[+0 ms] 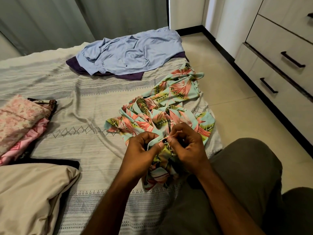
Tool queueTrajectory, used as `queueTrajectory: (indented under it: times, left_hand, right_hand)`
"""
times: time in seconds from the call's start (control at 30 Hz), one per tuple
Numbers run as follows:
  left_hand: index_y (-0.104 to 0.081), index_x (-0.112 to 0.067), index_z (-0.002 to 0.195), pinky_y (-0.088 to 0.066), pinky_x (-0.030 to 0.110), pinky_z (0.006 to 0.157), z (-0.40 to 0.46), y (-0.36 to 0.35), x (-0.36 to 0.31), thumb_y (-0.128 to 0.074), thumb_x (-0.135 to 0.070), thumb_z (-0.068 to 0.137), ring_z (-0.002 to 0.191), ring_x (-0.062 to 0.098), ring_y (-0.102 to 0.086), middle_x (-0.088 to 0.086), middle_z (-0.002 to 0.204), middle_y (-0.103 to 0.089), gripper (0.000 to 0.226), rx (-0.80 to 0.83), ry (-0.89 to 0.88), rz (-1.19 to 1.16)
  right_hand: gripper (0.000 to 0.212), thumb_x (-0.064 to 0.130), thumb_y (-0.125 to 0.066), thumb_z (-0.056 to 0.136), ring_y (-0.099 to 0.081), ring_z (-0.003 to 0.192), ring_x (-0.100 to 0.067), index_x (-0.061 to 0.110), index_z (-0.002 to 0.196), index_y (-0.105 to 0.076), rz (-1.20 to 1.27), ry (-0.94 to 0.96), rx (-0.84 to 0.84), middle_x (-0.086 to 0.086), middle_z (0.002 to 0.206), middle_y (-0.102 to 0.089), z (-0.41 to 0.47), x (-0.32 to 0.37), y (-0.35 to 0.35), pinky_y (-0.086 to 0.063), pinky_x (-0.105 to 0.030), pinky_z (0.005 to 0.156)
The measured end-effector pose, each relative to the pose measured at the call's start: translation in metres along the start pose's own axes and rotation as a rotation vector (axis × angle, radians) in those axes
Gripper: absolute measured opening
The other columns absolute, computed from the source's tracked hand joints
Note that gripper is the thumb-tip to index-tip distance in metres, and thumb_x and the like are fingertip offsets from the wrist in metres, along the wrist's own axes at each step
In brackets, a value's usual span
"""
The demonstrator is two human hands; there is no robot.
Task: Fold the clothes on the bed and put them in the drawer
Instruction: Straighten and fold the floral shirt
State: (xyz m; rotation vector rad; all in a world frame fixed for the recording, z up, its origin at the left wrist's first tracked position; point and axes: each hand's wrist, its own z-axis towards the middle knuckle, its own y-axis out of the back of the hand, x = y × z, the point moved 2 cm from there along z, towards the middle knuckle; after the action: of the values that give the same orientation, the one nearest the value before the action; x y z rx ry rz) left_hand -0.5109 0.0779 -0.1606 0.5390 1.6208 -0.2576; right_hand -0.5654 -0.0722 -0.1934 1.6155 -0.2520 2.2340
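Observation:
A floral shirt [171,100] in teal, pink and green lies crumpled on the bed's right side. My left hand [142,151] and my right hand [186,146] both pinch its front edge close together, around a small dark button. A light blue shirt [130,51] lies spread at the far end of the bed, on top of a purple garment [130,76]. The drawer unit [277,53] stands to the right across the floor, its drawers shut, with black handles.
A pink patterned pile of clothes [18,119] sits at the bed's left edge. A beige pillow [32,195] lies at the near left. The striped bedspread [94,106] covers the bed. Tiled floor [225,92] runs between bed and drawers. My knee [245,175] is at lower right.

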Motion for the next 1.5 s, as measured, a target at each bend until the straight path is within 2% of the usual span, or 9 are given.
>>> queueTrajectory:
  times: [0.07, 0.17, 0.47, 0.73, 0.83, 0.97, 1.17, 1.33, 1.5]
  left_hand:
    - [-0.073, -0.009, 0.096, -0.060, 0.043, 0.071, 0.001, 0.001, 0.000, -0.066, -0.001, 0.093, 0.081, 0.026, -0.073, 0.008, 0.086, -0.076, 0.011, -0.015, 0.023, -0.009]
    - [-0.074, -0.007, 0.100, -0.058, 0.054, 0.086, 0.003, 0.002, 0.000, -0.064, -0.001, 0.094, 0.093, 0.038, -0.072, 0.013, 0.094, -0.076, 0.013, -0.031, 0.039, -0.045]
    - [-0.073, -0.006, 0.094, -0.059, 0.040, 0.077, 0.004, 0.006, 0.000, -0.066, 0.001, 0.091, 0.083, 0.028, -0.072, 0.011, 0.087, -0.075, 0.010, -0.001, -0.001, -0.014]
    - [-0.072, -0.003, 0.097, -0.060, 0.034, 0.075, 0.004, 0.008, 0.001, -0.066, 0.006, 0.090, 0.085, 0.027, -0.074, 0.011, 0.089, -0.076, 0.013, 0.017, 0.012, -0.053]
    - [-0.072, 0.002, 0.100, -0.059, 0.045, 0.082, 0.007, 0.010, 0.002, -0.059, 0.006, 0.092, 0.092, 0.038, -0.072, 0.019, 0.096, -0.075, 0.016, -0.034, 0.070, -0.171]
    - [-0.067, -0.001, 0.086, -0.055, 0.035, 0.067, 0.010, 0.017, 0.001, -0.054, 0.007, 0.093, 0.078, 0.029, -0.067, 0.019, 0.086, -0.070, 0.017, -0.144, 0.070, -0.252]
    - [-0.072, -0.007, 0.090, -0.057, 0.037, 0.069, 0.003, 0.009, 0.000, -0.065, -0.001, 0.093, 0.076, 0.023, -0.068, 0.016, 0.082, -0.070, 0.009, -0.116, -0.086, -0.042]
    - [-0.074, -0.012, 0.091, -0.058, 0.056, 0.082, 0.001, 0.002, 0.003, -0.065, -0.004, 0.094, 0.089, 0.039, -0.070, 0.013, 0.086, -0.074, 0.013, -0.064, -0.052, -0.007]
    - [-0.075, -0.009, 0.093, -0.060, 0.044, 0.078, 0.001, 0.004, 0.000, -0.062, -0.003, 0.096, 0.085, 0.032, -0.072, 0.012, 0.086, -0.075, 0.014, -0.054, -0.046, -0.020]
  right_hand:
    - [0.014, 0.003, -0.069, 0.088, -0.061, 0.072, -0.020, 0.013, 0.091, -0.061, -0.072, 0.051, -0.008, 0.000, 0.079, -0.062, 0.000, 0.001, 0.000, -0.052, -0.043, 0.060]
    - [0.014, -0.004, -0.076, 0.078, -0.060, 0.100, -0.013, 0.005, 0.085, -0.068, -0.234, 0.201, -0.063, -0.005, 0.097, -0.063, 0.003, 0.004, 0.003, -0.050, -0.021, 0.079]
    - [0.021, 0.002, -0.080, 0.077, -0.064, 0.097, -0.014, 0.012, 0.095, -0.078, -0.284, 0.252, -0.007, 0.002, 0.098, -0.068, 0.001, 0.000, 0.003, -0.053, -0.043, 0.077]
    - [0.018, 0.003, -0.078, 0.078, -0.062, 0.097, -0.013, 0.013, 0.093, -0.078, -0.264, 0.232, -0.038, 0.005, 0.095, -0.066, 0.002, 0.002, 0.002, -0.051, -0.028, 0.081]
    - [0.014, 0.000, -0.076, 0.074, -0.061, 0.097, -0.019, 0.009, 0.084, -0.076, -0.277, 0.251, -0.035, 0.000, 0.095, -0.064, 0.000, 0.005, 0.004, -0.050, -0.033, 0.079]
    - [0.012, -0.009, -0.068, 0.067, -0.063, 0.091, -0.023, 0.002, 0.073, -0.068, -0.241, 0.328, 0.034, -0.005, 0.090, -0.067, -0.004, 0.010, 0.004, -0.051, -0.040, 0.072]
    - [0.006, 0.007, -0.061, 0.083, -0.064, 0.076, -0.010, 0.005, 0.084, -0.067, -0.224, 0.245, 0.036, 0.001, 0.081, -0.066, -0.006, 0.010, 0.000, -0.053, -0.026, 0.066]
    - [0.009, 0.003, -0.066, 0.087, -0.066, 0.087, -0.013, 0.002, 0.092, -0.072, -0.266, 0.277, 0.020, -0.004, 0.090, -0.069, -0.003, 0.010, -0.001, -0.055, -0.027, 0.075]
    - [0.011, 0.003, -0.065, 0.088, -0.066, 0.090, -0.013, 0.001, 0.094, -0.074, -0.306, 0.319, 0.005, -0.007, 0.093, -0.070, -0.001, 0.007, -0.001, -0.055, -0.025, 0.079]
